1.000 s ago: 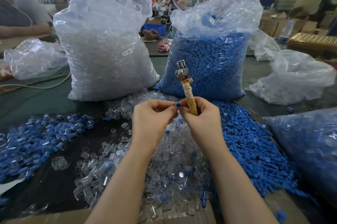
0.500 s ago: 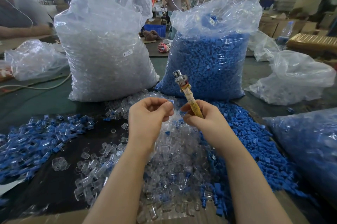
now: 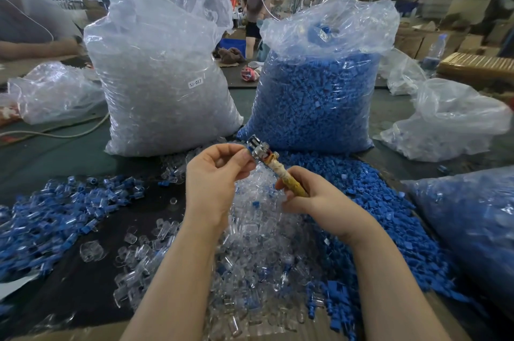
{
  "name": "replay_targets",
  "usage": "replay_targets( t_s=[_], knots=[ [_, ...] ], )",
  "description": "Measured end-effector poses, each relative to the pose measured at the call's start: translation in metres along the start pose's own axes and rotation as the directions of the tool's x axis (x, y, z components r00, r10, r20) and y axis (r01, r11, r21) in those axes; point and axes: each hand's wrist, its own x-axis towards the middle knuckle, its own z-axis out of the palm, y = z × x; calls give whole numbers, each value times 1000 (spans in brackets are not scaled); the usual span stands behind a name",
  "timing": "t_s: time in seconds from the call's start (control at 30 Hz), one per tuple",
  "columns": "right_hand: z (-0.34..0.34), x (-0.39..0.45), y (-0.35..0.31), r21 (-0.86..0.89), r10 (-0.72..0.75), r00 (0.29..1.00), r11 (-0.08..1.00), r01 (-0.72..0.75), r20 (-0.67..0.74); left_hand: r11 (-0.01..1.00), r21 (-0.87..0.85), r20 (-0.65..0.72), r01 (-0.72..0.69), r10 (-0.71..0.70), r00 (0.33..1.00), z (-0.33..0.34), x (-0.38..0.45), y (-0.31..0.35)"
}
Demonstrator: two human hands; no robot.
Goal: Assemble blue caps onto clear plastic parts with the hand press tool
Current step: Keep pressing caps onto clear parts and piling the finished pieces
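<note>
Nearest the camera, along the bottom centre of the frame, loose clear plastic parts are lying heaped within easy reach, and loose blue caps are spreading beside them toward the lower right, likely so either hand can pick without stretching. At the left edge, capped pieces are piling up apart from the raw stock. Above the clear heap, at mid-frame, the right hand is wrapping its fingers around the taped handle of the hand press tool, tilting its metal head up and left. The left hand is meeting that head with curled fingertips, seemingly pinching a small part against it for seating; the part itself is too hidden to make out. Farther back, a bag of clear parts is standing upper left and a bag of blue caps upper right, each behind its own loose pile
</note>
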Motion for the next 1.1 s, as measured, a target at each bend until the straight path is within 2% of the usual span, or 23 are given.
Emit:
replay_targets(
  t_s=[0.5,0.77,1.1],
  knots=[
    [-1,-6,-5,18,-7,999,1000,6,34,999,-23,-9,-45,45,999,1,1,-2],
    [0,-6,-8,-97,-5,999,995,8,31,999,-27,8,-38,38,999,-3,3,-2],
    [4,0,-2,-248,-52,996,968,32,-78,999,3,-10,-41,41,999,-1,1,-3]
  ],
)
